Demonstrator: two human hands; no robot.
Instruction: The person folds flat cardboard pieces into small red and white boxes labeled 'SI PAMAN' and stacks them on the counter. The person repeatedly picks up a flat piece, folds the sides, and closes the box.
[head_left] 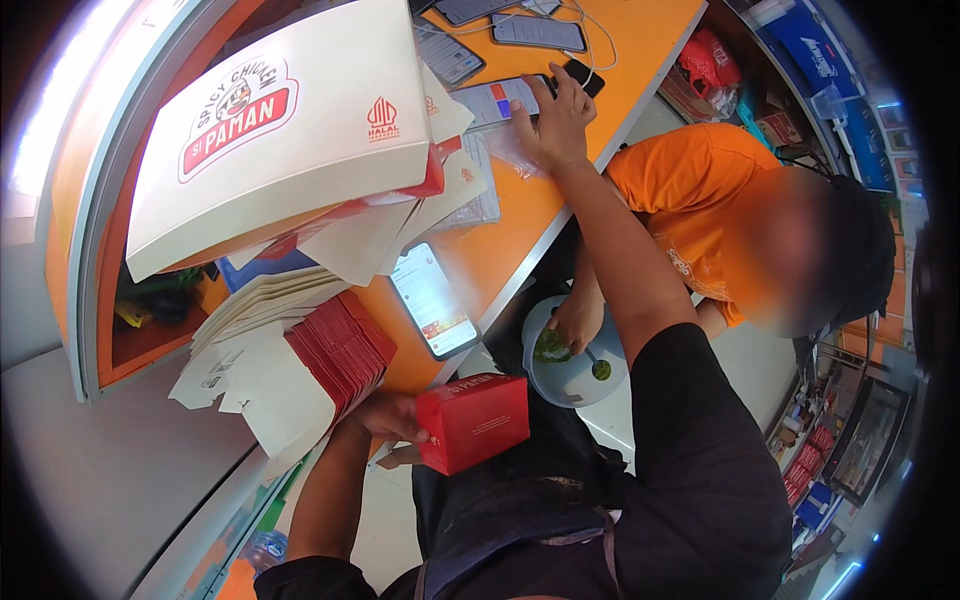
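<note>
Orange-edged cabinet point(72, 200) at far left, smooth, its straight sides bent by the lens. Low down, a clear bluish plastic bottle point(266, 550), partly cut off by the left forearm. Next, big white cartons point(280, 135), matte card with red and black print, piled high at upper left; they block the counter behind, loose flaps sticking out to the right. Below them, a folded stack point(340, 350): flat-pressed card sleeves, white outside edges, dark red ribbed layers, leaning unevenly.

Left hand point(393, 417) just right of the stack's lower end: thumb and fingers closed on the left end of the red box point(473, 425). Box is formed, crisp-edged, smooth card with pale print, held tilted in front of the dark apron, below the counter edge. Lit phone point(434, 300), flat glassy slab, lies on the smooth orange counter point(525, 235) above the box.

Upper middle: thin crinkled clear plastic point(508, 152) beside another phone point(495, 100). Right hand point(555, 125) over that phone's right end, fingers spread and part bent, nothing seen gripped; contact cannot be told. Small black device point(590, 80) by the fingertips, thin white cable point(612, 40) curling around.

Round pale bowl point(575, 388), green paste and spoon inside, a co-worker's hand point(577, 322) in it. Right forearm crosses in front of the co-worker's orange shirt point(700, 190). Crumpled red plastic bag point(712, 62) behind, upper right.
</note>
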